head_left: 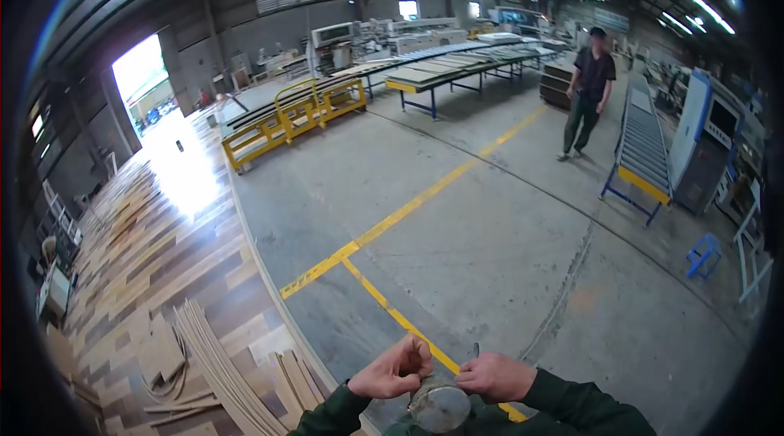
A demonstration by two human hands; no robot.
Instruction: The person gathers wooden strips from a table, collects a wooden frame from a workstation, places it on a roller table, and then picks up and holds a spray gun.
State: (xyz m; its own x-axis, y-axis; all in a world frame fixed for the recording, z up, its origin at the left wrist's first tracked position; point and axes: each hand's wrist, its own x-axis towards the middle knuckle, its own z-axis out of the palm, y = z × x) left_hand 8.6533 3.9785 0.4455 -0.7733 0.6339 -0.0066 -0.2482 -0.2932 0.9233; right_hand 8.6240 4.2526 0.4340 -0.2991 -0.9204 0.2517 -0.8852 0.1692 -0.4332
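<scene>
At the bottom centre, a round object with a pale, flat, disc-like face (441,409) is in front of my body. Its exact kind is unclear. My left hand (394,371) is at its upper left, thumb and fingers curled together in a pinch. Whatever lies between those fingertips is too small to make out. On the other side, my right hand (496,376) is closed, its fingertips close to the round object's edge. A thin dark stick-like piece (476,349) juts up from the right fingers. Dark green sleeves cover both forearms.
Wood strips (220,367) lie on the plank floor at left. Yellow lines (425,206) cross the concrete. A yellow-framed stand (298,117), a roller conveyor (645,138) and a blue stool (704,255) stand further off. A person (590,93) is on the concrete at right.
</scene>
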